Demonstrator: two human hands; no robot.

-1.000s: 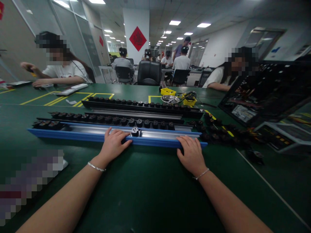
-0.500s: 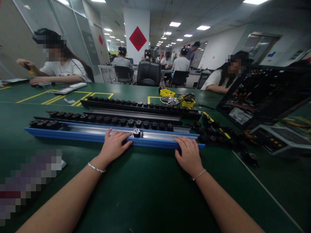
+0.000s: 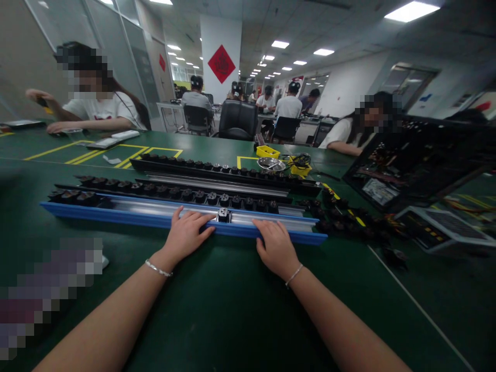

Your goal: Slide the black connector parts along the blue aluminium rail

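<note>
Our left hand [image 3: 189, 231], grip slack, rests on the blue rail [image 3: 237, 231], fingertip just beside the black socket [image 3: 223, 215] standing in it. Our right hand [image 3: 277, 245], likewise unclenched, lies farther off, rightward. The rail runs sideways across the bench [image 3: 220, 310].

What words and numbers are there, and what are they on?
Nothing reads clearly.
Red diamond sign: dark marks, too blurred.
Smaller red sign left of it: too small.
White shirt at left: red print, too blurred.
Grey box at right: yellow marks, too blurred.
Pixelated patch, lower left: hidden.
Blue rail: no writing visible.
</note>
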